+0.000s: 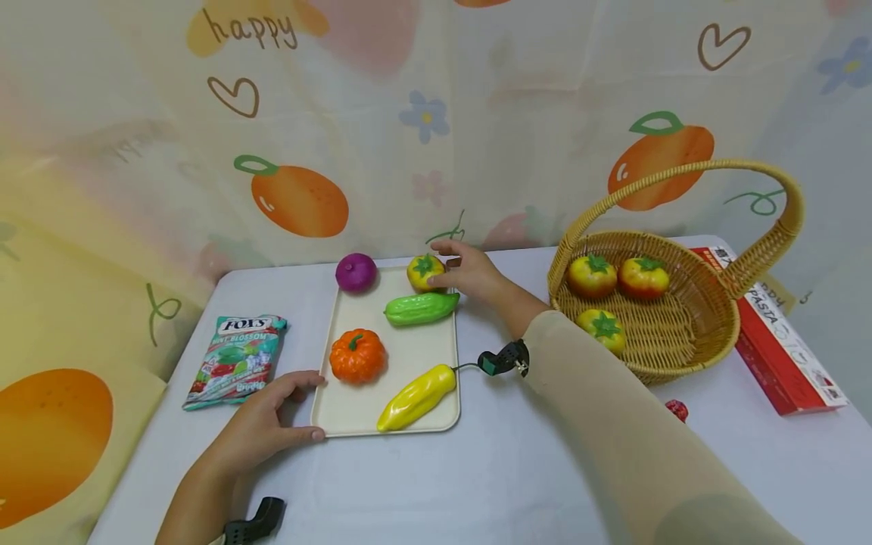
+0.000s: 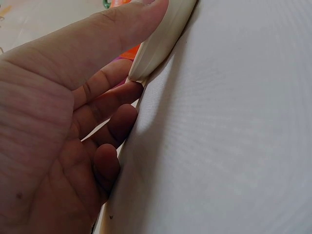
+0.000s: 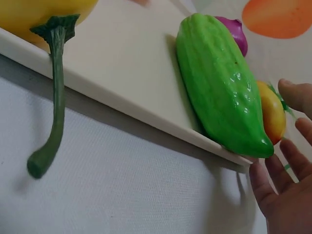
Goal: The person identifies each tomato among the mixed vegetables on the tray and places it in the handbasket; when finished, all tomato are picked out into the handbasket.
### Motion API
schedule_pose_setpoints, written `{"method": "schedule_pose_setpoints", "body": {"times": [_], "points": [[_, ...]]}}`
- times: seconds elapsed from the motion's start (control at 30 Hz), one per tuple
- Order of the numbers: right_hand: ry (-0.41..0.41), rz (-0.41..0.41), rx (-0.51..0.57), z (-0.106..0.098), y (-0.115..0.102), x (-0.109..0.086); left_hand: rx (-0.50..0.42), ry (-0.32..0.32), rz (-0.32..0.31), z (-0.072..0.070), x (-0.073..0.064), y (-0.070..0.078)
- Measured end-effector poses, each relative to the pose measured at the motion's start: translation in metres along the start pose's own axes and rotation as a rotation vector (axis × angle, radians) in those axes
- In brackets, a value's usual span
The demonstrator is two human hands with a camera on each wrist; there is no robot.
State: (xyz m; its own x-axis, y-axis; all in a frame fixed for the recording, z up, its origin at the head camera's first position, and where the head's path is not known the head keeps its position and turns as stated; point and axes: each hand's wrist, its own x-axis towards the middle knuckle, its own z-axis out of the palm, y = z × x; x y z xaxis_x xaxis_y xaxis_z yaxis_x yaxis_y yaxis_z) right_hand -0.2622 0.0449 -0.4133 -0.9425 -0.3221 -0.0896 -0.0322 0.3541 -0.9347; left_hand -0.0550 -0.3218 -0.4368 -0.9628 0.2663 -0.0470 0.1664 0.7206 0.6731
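Observation:
At the left edge of the cream tray (image 1: 418,348), my left hand (image 1: 262,424) touches the rim with its thumb and fingertips. My right hand (image 1: 480,276) is by the tray's far right corner, fingers spread around a yellow-red tomato (image 1: 424,272); in the right wrist view its fingers (image 3: 295,151) look apart from the tomato (image 3: 273,112). A green bitter melon (image 1: 421,309) lies just in front of the tomato. An orange pumpkin (image 1: 357,356), a yellow pepper (image 1: 417,397) with a long stem and a purple onion (image 1: 356,272) are also on or against the tray.
A wicker basket (image 1: 681,333) with a tall handle holds several similar tomatoes (image 1: 643,278) at the right. Behind it lies a red pasta box (image 1: 783,363). A candy bag (image 1: 238,359) lies left of the tray. Something small and red (image 1: 677,410) peeks past the right sleeve.

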Motion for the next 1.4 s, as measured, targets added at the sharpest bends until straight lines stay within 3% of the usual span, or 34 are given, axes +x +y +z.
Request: {"method": "schedule_pose_setpoints", "body": {"times": [0.3, 0.73, 1.4], "points": [[0.034, 0.026, -0.007, -0.001, 0.004, 0.002, 0.008, 0.003, 0.005, 0.002, 0.0, -0.001], [-0.018, -0.05, 0.035, 0.003, 0.009, 0.004, -0.011, -0.011, 0.003, -0.001, 0.0, 0.002], [0.009, -0.012, 0.016, 0.005, 0.009, 0.004, -0.017, -0.009, -0.006, -0.001, -0.002, 0.0]]}}
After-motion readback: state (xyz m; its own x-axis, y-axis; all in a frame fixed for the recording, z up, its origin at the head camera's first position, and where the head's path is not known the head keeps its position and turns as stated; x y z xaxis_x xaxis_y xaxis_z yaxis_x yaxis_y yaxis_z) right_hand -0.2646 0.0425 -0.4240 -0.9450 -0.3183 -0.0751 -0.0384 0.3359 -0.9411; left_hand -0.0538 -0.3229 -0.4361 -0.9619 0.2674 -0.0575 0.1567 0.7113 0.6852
